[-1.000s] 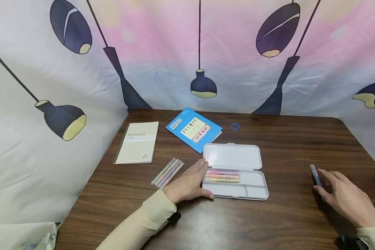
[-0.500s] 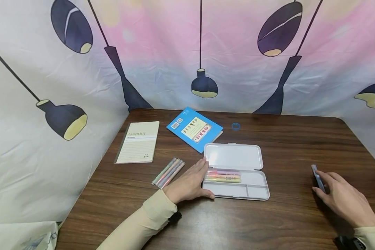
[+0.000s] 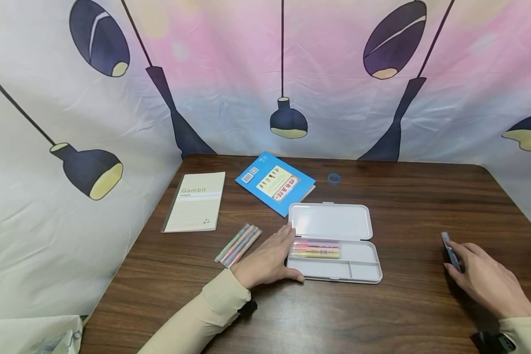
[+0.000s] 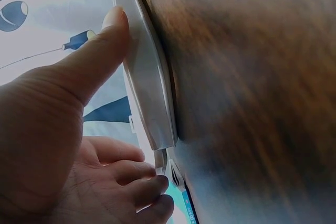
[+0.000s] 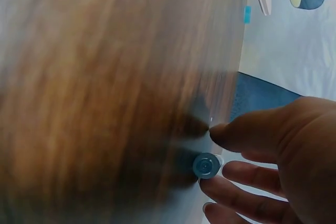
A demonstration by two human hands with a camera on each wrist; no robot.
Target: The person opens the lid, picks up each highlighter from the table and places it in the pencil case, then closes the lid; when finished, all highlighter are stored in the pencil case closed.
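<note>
In the head view a white pencil case (image 3: 365, 271) lies opened flat, its lid (image 3: 332, 221) folded back. Several pink, orange and yellow pens (image 3: 316, 249) lie in its long upper compartment. My left hand (image 3: 267, 255) rests against the case's left end, fingers extended along the side and thumb at the front edge. In the left wrist view that thumb presses on the case's side wall (image 4: 149, 82). Far to the right, my right hand (image 3: 491, 278) holds a blue-grey pen (image 3: 451, 252) between thumb and fingers, low over the tabletop. The right wrist view shows the pen's round end (image 5: 206, 166).
Several more pens (image 3: 238, 245) lie side by side left of my left hand. Behind them are a cream notebook (image 3: 194, 201) and a blue book (image 3: 274, 182), whose near corner reaches the case lid. A blue ring (image 3: 333, 179) lies near the back edge of the wooden table (image 3: 407, 216).
My right wrist has shifted slightly to the left, and a little more of the pen shows. The left hand and the pencil case have stayed in place.
</note>
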